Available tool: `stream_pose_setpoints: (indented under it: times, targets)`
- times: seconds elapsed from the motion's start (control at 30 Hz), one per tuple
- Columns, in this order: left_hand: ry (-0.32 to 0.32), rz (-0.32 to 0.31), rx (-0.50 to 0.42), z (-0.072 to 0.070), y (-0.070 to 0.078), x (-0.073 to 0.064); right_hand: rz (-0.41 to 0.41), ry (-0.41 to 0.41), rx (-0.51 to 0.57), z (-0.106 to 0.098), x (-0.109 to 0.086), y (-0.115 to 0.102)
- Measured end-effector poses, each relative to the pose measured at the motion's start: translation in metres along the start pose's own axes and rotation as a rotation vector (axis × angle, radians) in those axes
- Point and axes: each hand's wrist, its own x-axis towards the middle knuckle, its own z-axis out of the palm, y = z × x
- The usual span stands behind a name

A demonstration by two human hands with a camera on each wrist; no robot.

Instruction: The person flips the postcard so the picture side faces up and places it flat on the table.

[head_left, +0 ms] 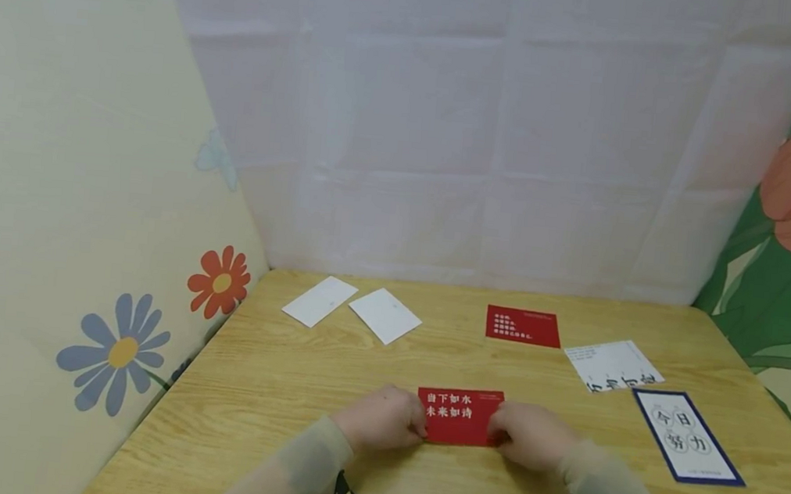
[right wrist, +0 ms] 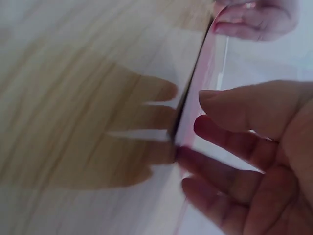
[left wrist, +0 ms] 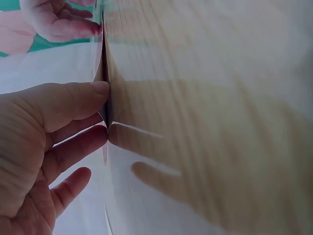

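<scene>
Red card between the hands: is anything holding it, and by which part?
The left hand pinches the red card by its left end; the right hand touches its right end, but whether it grips there I can't tell.

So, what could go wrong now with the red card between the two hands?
The left hand and right hand are at opposite ends of the red card; pushing inward might make it bow or slip. The right sleeve is near the blue-bordered card and might nudge it.

Red card (head_left: 460, 431) “当下如水未来如诗”; bordered card (head_left: 691, 459) “今日努力”
</scene>
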Motion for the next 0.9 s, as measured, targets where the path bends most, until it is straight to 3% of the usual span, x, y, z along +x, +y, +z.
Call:
stream_pose_setpoints:
  times: [0.17, 0.33, 0.4, 0.53, 0.67, 0.8, 0.9]
  targets:
    - [-0.008, 0.002, -0.014, -0.001, 0.0, 0.0, 0.0, -0.061, -0.057, 0.005, 0.0, -0.016]
    - [-0.028, 0.025, 0.041, -0.001, 0.0, 0.0, 0.041, -0.083, -0.113, 0.01, 0.001, -0.025]
    - [-0.047, 0.006, 0.046, -0.003, 0.001, 0.0, 0.051, -0.087, -0.13, 0.011, 0.002, -0.027]
    - [-0.082, -0.126, -0.098, -0.008, 0.001, 0.005, 0.069, -0.09, -0.152, 0.01, 0.0, -0.029]
    - [0.001, -0.315, -0.219, -0.012, -0.011, 0.013, 0.086, -0.094, -0.156, 0.01, -0.001, -0.032]
    - [0.086, -0.433, -0.179, -0.017, -0.029, 0.019, 0.083, -0.093, -0.155, 0.012, 0.0, -0.032]
    - [0.072, -0.488, -0.125, -0.02, -0.042, 0.024, 0.081, -0.088, -0.161, 0.015, 0.002, -0.03]
